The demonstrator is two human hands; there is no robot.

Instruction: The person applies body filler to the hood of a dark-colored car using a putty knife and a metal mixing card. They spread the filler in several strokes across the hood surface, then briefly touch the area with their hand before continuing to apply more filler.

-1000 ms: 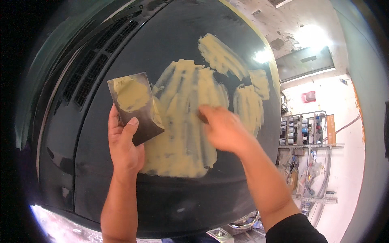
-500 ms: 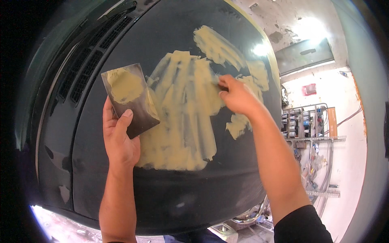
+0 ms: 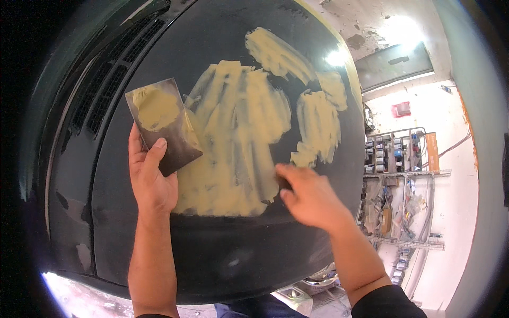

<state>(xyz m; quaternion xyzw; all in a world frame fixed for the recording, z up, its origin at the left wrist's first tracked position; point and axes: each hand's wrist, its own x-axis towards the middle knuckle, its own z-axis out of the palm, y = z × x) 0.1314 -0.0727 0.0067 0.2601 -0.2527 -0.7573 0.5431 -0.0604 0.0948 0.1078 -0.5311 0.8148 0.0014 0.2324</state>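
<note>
My left hand (image 3: pixel 154 180) grips the lower corner of a dark rectangular mixing board (image 3: pixel 177 152), thumb on top. Yellowish body filler (image 3: pixel 156 110) lies in a lump on its upper half, with more smeared along the right edge. My right hand (image 3: pixel 318 201) is closed on a small dark spreader (image 3: pixel 284 184), mostly hidden by the fingers. It is at the lower right edge of a broad streaky filler patch (image 3: pixel 228 153) on a dark vehicle hood (image 3: pixel 228 254). Farther right, separate smears (image 3: pixel 319 124) curve along the hood.
Slotted black vents (image 3: pixel 111 85) run along the hood's left side. Tape-like yellow edging (image 3: pixel 354 77) lines its far right edge. Beyond it, a metal rack (image 3: pixel 405 173) holds several bottles and tools against a pale wall. A chrome part (image 3: pixel 321 278) shows below the hood.
My right hand has moved down along the right side of the broad patch, to near its lower corner. My left hand still holds the board, and the whole view has shifted slightly.
</note>
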